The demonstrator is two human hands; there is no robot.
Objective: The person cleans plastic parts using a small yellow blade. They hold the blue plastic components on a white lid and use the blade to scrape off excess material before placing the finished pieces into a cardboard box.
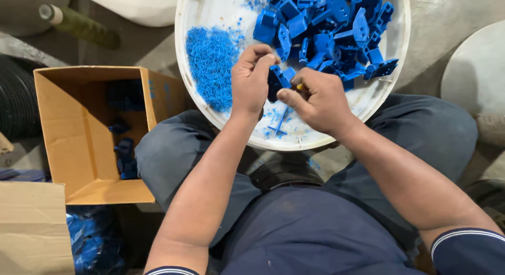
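- at the left of the frame an open cardboard box [79, 138] stands on the floor; only a few blue plastic parts [125, 158] lie along its right inner wall, so by my reckoning little finished work has gone in and most of the box is unfilled.
- below it, in the lower left corner, sits a bag of more blue pieces [94, 238], half hidden by a cardboard flap.
- in the upper middle, a round white basin [184, 22] rests across the person's knees; on its left side lies a heap of fine blue shavings [210, 64], which suggests a good number of parts have already been trimmed.
- the left hand [251, 80] is at the centre of the frame, fingers curled and pinched closed on a blue moulded part [278, 80] held just above the basin floor.
- the right hand [315, 98] is just beside it, closed around a small tool with a yellowish bit [300, 86] showing, its tip at the part; the blade itself i cannot make out.
- a few loose blue trimmings [279, 125] lie on the basin floor just under the hands.
- in the upper right of the basin a large pile of blue parts [331, 33] waits; judging by its size, much of the work is left.
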